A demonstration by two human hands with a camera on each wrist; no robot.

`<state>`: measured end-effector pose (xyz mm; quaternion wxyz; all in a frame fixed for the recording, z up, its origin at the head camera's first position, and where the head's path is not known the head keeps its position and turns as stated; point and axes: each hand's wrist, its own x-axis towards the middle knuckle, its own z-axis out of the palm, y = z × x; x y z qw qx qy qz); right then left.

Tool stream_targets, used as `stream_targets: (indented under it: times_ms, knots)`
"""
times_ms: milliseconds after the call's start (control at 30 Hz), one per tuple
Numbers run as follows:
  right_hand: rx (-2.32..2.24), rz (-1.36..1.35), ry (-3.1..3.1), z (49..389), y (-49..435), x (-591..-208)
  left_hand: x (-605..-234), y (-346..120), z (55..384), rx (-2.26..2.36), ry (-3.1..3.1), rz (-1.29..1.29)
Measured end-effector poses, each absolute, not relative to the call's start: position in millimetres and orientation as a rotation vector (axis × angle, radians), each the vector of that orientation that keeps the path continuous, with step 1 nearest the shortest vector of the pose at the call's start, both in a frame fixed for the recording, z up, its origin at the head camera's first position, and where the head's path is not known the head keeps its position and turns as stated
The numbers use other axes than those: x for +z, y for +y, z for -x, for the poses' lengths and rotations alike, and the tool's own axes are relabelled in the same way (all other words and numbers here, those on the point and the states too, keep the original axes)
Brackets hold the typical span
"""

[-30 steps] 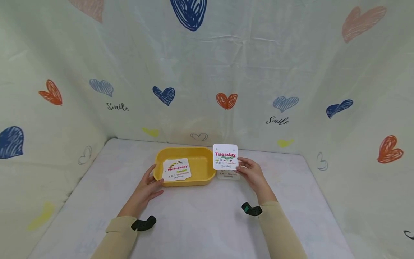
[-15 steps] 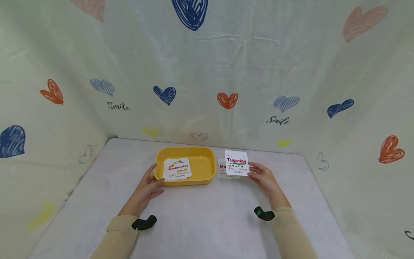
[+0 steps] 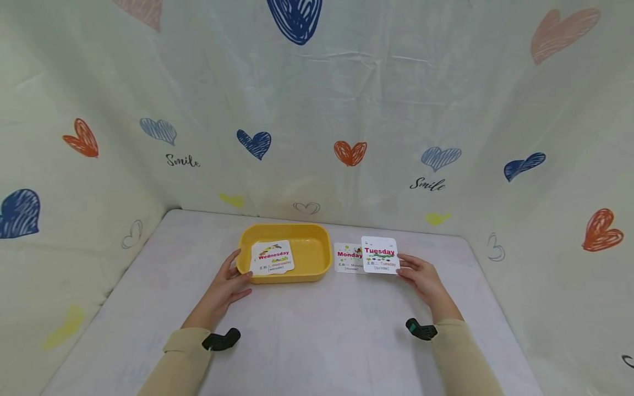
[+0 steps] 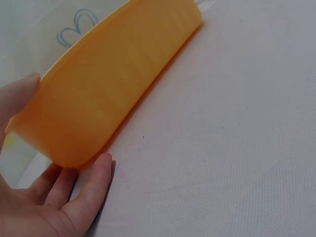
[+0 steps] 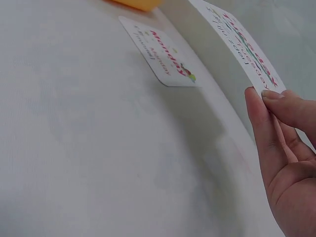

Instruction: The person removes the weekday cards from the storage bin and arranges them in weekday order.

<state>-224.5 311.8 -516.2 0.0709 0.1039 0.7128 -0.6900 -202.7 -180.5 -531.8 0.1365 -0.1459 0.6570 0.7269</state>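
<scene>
Between thumb and fingers, my right hand (image 3: 422, 279) pinches the right edge of the Tuesday card (image 3: 380, 255). In the right wrist view that card (image 5: 244, 47) is off the table, its shadow below. To its left the Monday card (image 3: 348, 258) lies flat, its right edge hidden in the head view. My left hand (image 3: 224, 289) grips the left end of the yellow tray (image 3: 317, 269), thumb at the rim and fingers low against the wall in the left wrist view. Inside the tray lies the Wednesday card (image 3: 272, 257), on top of at least one other card.
A white cloth covers the table (image 3: 317, 341). Behind it and on both sides hangs a pale curtain (image 3: 297, 99) printed with hearts and "Smile". Each wrist carries a black device, such as the left wrist's band (image 3: 221, 340).
My right hand has moved right and lower with the Tuesday card, from beside the tray's right end to past the Monday card, which is now mostly uncovered. My left hand has stayed on the tray.
</scene>
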Motion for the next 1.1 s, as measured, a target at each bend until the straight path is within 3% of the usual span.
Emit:
stream_targets:
  times_ms: [1100]
  knots:
    - [-1.78,-0.394,2.368,236,348,-537,-529,-180,202,2.096,1.916,0.411]
